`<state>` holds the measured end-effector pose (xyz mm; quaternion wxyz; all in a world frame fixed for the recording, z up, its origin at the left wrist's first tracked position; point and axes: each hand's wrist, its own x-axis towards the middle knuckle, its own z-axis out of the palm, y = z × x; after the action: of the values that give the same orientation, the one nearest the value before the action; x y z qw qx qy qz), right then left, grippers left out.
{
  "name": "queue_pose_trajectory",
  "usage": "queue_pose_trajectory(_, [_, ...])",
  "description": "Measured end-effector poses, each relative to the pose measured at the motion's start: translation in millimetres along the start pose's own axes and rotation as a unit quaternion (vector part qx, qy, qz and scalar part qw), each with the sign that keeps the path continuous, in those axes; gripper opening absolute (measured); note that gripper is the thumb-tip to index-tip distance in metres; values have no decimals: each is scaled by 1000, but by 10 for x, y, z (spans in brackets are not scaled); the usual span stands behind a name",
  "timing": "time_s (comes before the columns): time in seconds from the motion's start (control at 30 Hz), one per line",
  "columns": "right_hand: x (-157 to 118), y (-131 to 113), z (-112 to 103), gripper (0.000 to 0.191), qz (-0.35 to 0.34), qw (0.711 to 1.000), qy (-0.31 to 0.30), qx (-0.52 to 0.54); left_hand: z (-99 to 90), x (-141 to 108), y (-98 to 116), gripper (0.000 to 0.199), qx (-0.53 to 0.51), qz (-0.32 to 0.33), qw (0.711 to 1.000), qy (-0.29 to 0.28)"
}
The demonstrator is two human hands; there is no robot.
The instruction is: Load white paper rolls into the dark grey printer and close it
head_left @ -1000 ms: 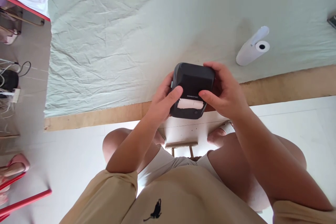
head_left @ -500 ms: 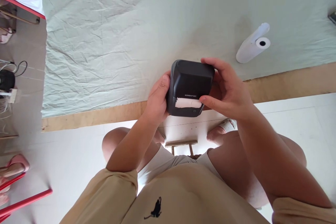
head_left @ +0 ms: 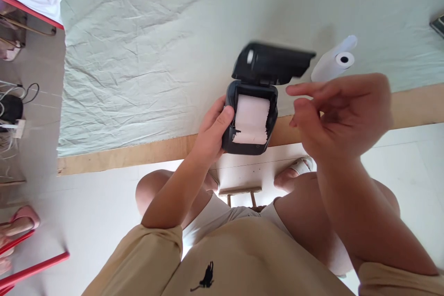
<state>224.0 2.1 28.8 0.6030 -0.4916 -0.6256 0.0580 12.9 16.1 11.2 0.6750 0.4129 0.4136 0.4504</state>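
A small black label printer (head_left: 227,144) is gripped in my left hand (head_left: 212,126), the thumb on its left side. Its black lid (head_left: 274,62) stands swung up and back, slightly blurred. Inside lies a white paper roll (head_left: 252,113) whose torn end reaches over the front edge. My right hand (head_left: 342,115) is just right of the printer, touching nothing. Its index finger and thumb are apart and the other fingers are curled, with nothing visible in them. Behind that hand, a white roll (head_left: 328,67) stands beside another paper roll (head_left: 344,60) with a dark core.
A pale green cloth (head_left: 145,64) covers the table, wrinkled at the left, with a bare wooden edge (head_left: 128,155) along the front. A dark object (head_left: 439,24) sits at the far right. Red stool legs (head_left: 38,268) and cables (head_left: 12,88) are at the left.
The printer's lid has gone from closed to raised, baring the paper roll inside. My right hand has let go of the printer and moved right; my left hand still holds it.
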Motion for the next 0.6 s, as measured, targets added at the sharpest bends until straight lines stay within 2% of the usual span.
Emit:
queue_pose_trajectory(0.07, [20, -45, 12, 12, -27, 999, -18, -24, 8, -16, 26, 49, -1, 7, 1000, -20])
queue_pose_trajectory(0.17, [48, -138, -27, 16, -64, 982, -101, -148, 2, -27, 60, 58, 38, 3, 997, -60])
queue_pose_trajectory(0.27, [73, -241, -101, 19, -36, 934, -225, -274, -28, -20, 69, 65, 69, 1, 993, -91])
queue_pose_trajectory(0.33, [95, -288, -140, 19, -9, 905, -305, -295, -43, -13, 68, 66, 69, -4, 993, -99])
queue_pose_trajectory(0.37, [108, -300, -154, 19, -3, 901, -328, -284, -44, -9, 70, 66, 64, -9, 993, -99])
queue_pose_trajectory(0.43, [135, -298, -181, 18, 3, 915, -338, -219, -29, -5, 83, 63, 51, -24, 994, -90])
queue_pose_trajectory(0.5, [166, -251, -226, 18, 18, 940, -320, -118, 6, -2, 106, 60, 38, -40, 996, -69])
queue_pose_trajectory(0.6, [224, -46, -341, 18, 102, 951, -292, 12, 74, 6, 139, 61, 15, -57, 998, -13])
